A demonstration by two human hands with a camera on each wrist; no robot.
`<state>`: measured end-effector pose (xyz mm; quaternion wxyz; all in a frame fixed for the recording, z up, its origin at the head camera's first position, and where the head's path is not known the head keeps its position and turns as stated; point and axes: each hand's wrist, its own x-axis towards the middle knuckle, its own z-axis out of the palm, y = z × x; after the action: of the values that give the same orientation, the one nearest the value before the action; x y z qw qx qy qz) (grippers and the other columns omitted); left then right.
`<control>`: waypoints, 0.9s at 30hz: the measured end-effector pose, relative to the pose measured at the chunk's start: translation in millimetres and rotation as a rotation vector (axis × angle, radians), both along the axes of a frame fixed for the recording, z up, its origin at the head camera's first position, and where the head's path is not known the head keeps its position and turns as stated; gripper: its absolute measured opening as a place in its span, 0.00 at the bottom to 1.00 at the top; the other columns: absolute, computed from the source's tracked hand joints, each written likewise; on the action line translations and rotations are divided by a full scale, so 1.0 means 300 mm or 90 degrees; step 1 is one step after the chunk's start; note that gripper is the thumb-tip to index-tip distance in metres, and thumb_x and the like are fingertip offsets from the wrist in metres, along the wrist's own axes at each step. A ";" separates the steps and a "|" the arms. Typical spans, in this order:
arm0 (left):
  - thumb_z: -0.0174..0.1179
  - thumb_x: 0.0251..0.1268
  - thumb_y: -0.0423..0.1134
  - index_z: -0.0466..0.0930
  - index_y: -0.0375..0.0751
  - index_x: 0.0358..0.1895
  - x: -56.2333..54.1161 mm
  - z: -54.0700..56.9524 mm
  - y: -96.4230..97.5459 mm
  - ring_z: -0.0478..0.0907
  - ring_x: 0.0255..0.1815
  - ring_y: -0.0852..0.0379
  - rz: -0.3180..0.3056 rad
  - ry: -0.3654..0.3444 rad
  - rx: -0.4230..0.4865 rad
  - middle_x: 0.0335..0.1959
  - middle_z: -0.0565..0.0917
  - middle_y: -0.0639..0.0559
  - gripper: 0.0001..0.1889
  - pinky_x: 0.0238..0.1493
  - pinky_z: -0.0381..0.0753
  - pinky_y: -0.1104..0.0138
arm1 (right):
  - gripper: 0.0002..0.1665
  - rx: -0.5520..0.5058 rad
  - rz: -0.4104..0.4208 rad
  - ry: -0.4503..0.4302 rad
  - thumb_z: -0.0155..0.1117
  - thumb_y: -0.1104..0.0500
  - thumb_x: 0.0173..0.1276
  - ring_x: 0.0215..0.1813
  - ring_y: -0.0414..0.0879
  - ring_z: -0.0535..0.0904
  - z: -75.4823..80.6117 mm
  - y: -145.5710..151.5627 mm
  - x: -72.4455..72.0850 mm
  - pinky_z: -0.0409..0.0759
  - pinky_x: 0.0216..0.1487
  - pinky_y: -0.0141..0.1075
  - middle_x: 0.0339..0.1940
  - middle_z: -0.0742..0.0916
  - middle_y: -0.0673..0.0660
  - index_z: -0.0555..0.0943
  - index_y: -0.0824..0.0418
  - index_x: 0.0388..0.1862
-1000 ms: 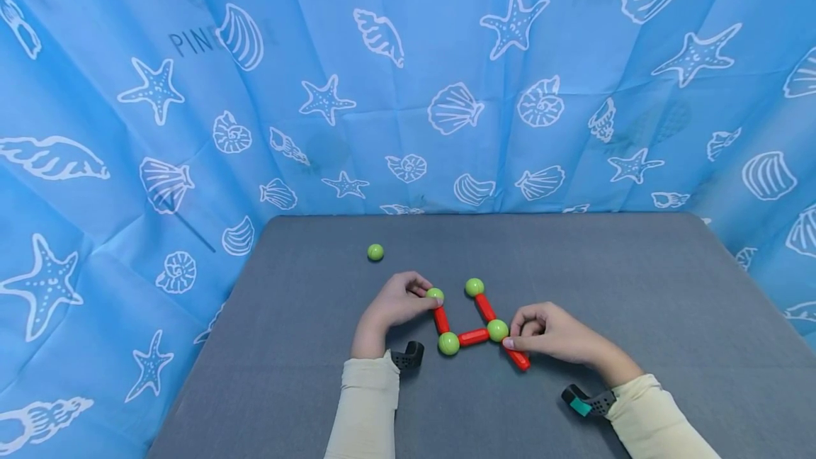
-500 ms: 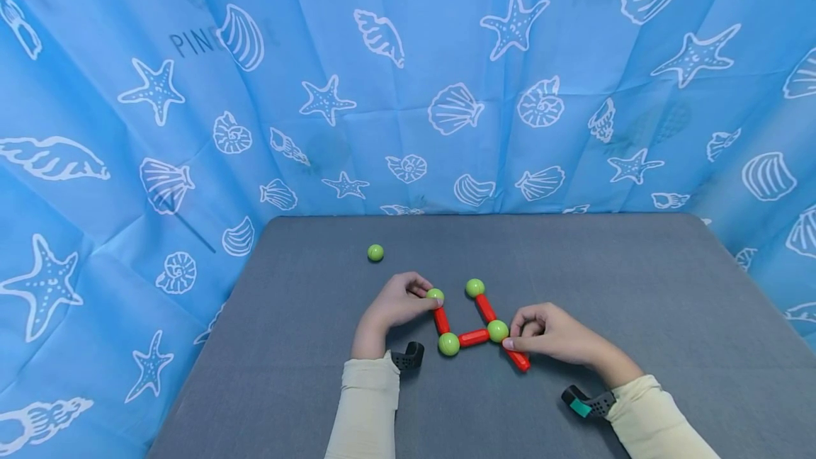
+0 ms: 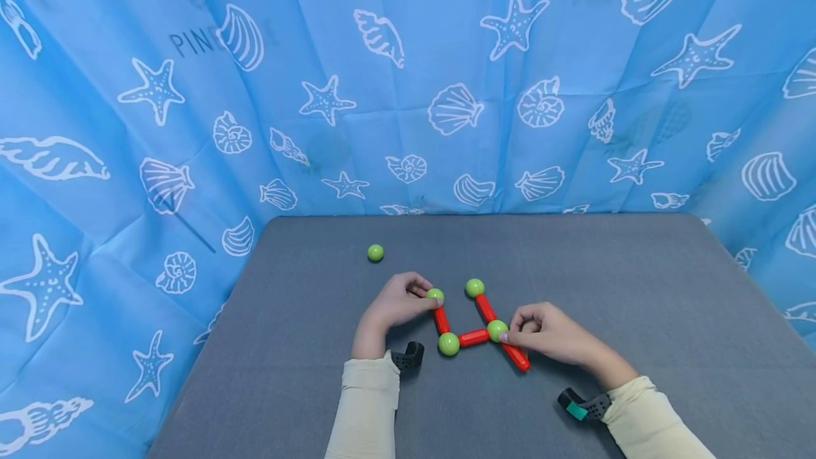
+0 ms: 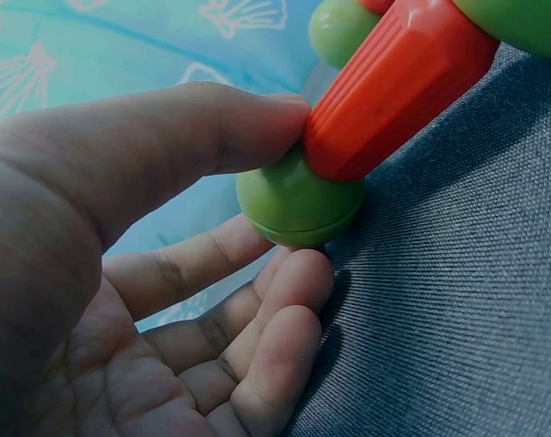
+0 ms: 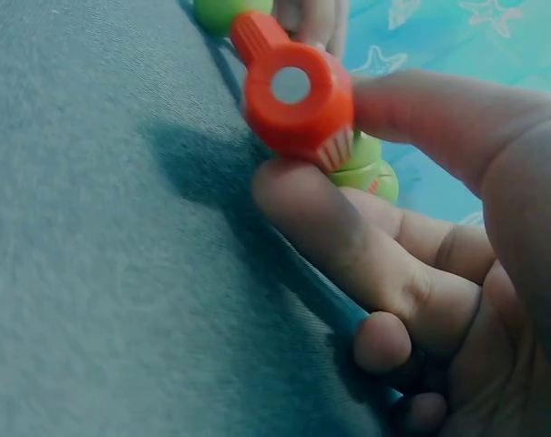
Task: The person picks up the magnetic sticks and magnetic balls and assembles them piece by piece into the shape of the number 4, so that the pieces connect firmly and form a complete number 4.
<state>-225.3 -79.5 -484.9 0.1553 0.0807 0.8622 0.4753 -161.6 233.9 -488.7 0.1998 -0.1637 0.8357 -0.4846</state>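
My left hand (image 3: 398, 301) pinches a green ball (image 4: 298, 205) between thumb and fingers, at the left end of a chain of magnetic rods and balls. From it a red magnetic rod (image 3: 441, 319) runs to a green corner ball (image 3: 449, 344). Another red rod (image 3: 474, 337) links that corner to a second ball (image 3: 496, 330), where a rod (image 3: 484, 307) leads up to a far ball (image 3: 474, 287). My right hand (image 3: 553, 333) pinches the lower-right red rod (image 3: 517, 358) near that second ball, thumb tip overlapping the ball's edge. A round silver magnet shows in this rod's free end (image 5: 290, 86).
A loose green ball (image 3: 375, 253) lies behind my left hand. The grey table (image 3: 287, 402) ends at a blue curtain (image 3: 408, 91) printed with white shells and starfish. Black bands with camera mounts (image 3: 408, 355) sit at both wrists.
My right hand has shifted slightly left, its thumb tip sliding from the rod to the edge of the second ball. The left hand and the chain look the same.
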 end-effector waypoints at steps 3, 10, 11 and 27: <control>0.75 0.65 0.48 0.86 0.46 0.49 0.000 0.000 0.000 0.80 0.45 0.55 0.000 -0.002 0.001 0.45 0.85 0.52 0.15 0.50 0.80 0.60 | 0.17 0.012 -0.014 0.007 0.72 0.50 0.75 0.19 0.34 0.60 -0.002 -0.006 0.001 0.59 0.22 0.28 0.17 0.74 0.45 0.83 0.64 0.36; 0.75 0.65 0.48 0.86 0.47 0.49 -0.001 -0.002 0.000 0.80 0.45 0.55 0.001 -0.006 0.000 0.46 0.85 0.52 0.15 0.51 0.81 0.59 | 0.19 0.012 -0.020 0.010 0.71 0.50 0.75 0.19 0.34 0.59 0.000 -0.010 0.004 0.57 0.22 0.28 0.17 0.72 0.44 0.81 0.64 0.34; 0.75 0.65 0.48 0.86 0.47 0.49 -0.002 -0.003 -0.001 0.80 0.45 0.55 0.001 -0.006 0.000 0.46 0.85 0.52 0.15 0.50 0.81 0.59 | 0.19 0.008 -0.020 0.012 0.71 0.50 0.75 0.19 0.34 0.59 0.000 -0.010 0.004 0.57 0.22 0.28 0.17 0.72 0.44 0.80 0.65 0.33; 0.75 0.64 0.48 0.86 0.47 0.48 -0.005 -0.012 0.000 0.80 0.45 0.55 0.003 -0.004 0.003 0.45 0.85 0.52 0.15 0.50 0.81 0.59 | 0.20 -0.016 -0.009 0.026 0.69 0.52 0.77 0.19 0.33 0.58 -0.006 -0.011 0.005 0.55 0.21 0.29 0.17 0.72 0.43 0.78 0.65 0.32</control>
<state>-226.9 -79.5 -488.5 0.1563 0.0776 0.8609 0.4779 -160.1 230.6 -490.5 0.1772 -0.1704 0.8344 -0.4933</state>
